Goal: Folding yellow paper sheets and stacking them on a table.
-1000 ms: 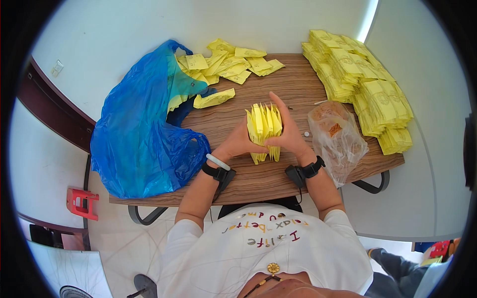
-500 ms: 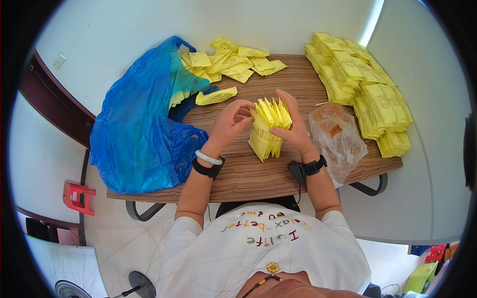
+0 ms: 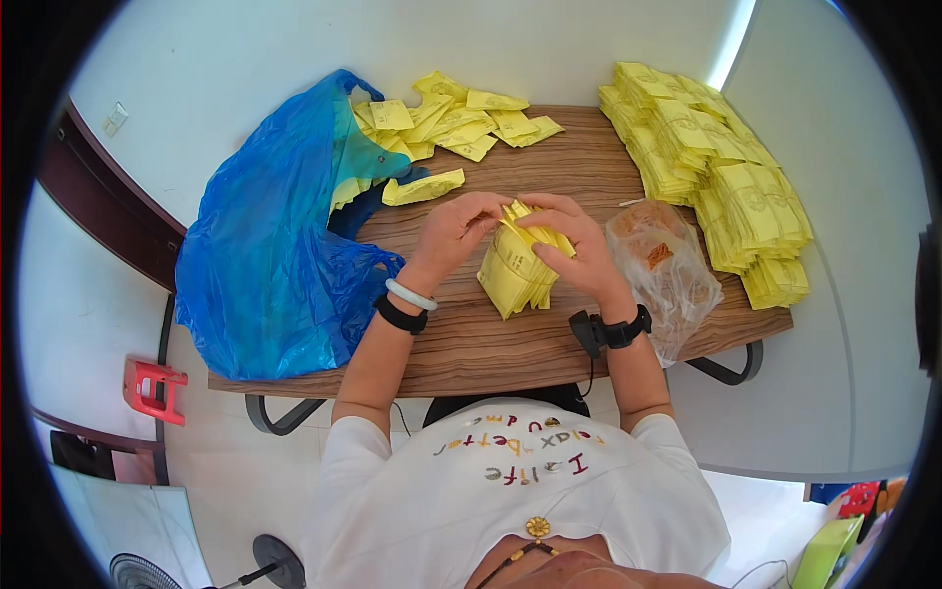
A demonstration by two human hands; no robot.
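A bundle of flat yellow packets (image 3: 512,273) stands on its edge in front of me, with what looks like a thin band around its middle. My right hand (image 3: 577,247) grips it from the right, thumb on the near face and fingers over the top. At its upper left corner, my left hand (image 3: 461,232) pinches the top edges with the fingers bent together. Fingertips of both hands meet there and partly hide the packet tops.
To the left lies a large blue plastic bag (image 3: 265,245) with yellow packets at its mouth. Loose yellow packets (image 3: 456,126) are heaped behind. Stacked yellow bundles (image 3: 721,162) line the right side of the wooden table (image 3: 442,358). Nearer sits a see-through bag (image 3: 677,299) with small orange-brown things.
The fanned packet tops are pressed closer together and the bundle leans more. My left hand has come to its top edge; my right fingers have curled over the top.
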